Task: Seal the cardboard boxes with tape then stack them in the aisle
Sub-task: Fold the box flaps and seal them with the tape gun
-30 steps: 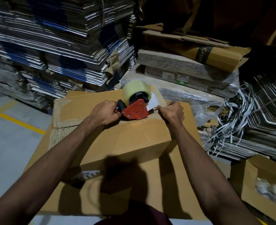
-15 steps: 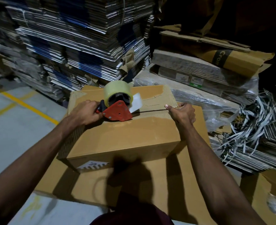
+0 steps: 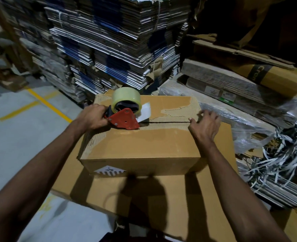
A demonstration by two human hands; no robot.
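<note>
Head view: the cardboard box [image 3: 140,145] sits on a larger flat carton [image 3: 161,198], its top seam open.
Left hand [image 3: 91,117]: grip closed on the red tape dispenser [image 3: 124,117], which rests on the seam.
Right hand [image 3: 205,125]: loose and open, holding nothing, fingertips at the seam's right end.
Risk: the loose tape tab [image 3: 145,111] may fold, and the torn, ridged lid may take tape poorly.
Risk: the flaps may spring apart if the right hand lets up.

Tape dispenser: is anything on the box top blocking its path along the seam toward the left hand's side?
Nothing visible does. The tape dispenser, gripped by the left hand, sits on the seam of the cardboard box; the box top to its left is bare. The right hand presses the flaps at the far end.
</note>
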